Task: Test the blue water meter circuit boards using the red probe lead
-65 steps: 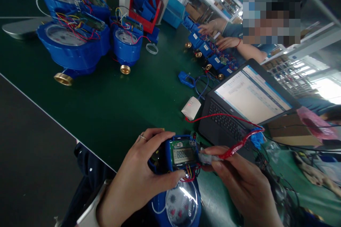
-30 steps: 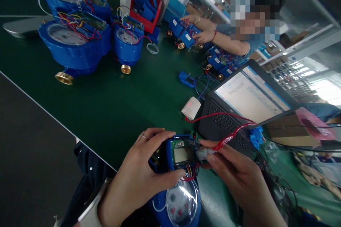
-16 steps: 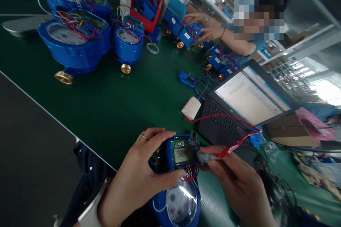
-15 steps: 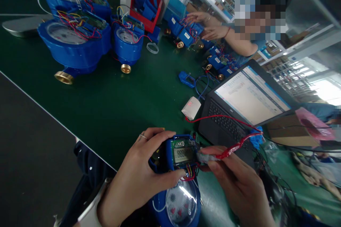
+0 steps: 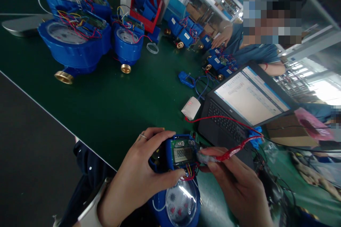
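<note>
Blue water meter in a two-handed hold, seen from just behind the worker's shoulder. The meter lay between the two hands, its clear dial nearest the body and its display housing farther out. The left hand was spread around the housing from the left, clamping it between the fingers at the far left corner and the thumb near the coloured wires between housing and dial; the meter thus sat within the span of thumb and fingers, to the right of the palm. The LCD lay uncovered and showed digits resembling eights.

The right hand pinched a grey connector between thumb and fingers, its tip at the housing's right side; whether it was seated there I could not tell. From the connector a red cable looped over the laptop to a white box with red lights, just beside the keyboard.

On the green table, well apart at the left, stood a large blue meter and a smaller meter with loose wires, near a red bin. Across the table a co-worker's hand was over a row of further meters.
</note>
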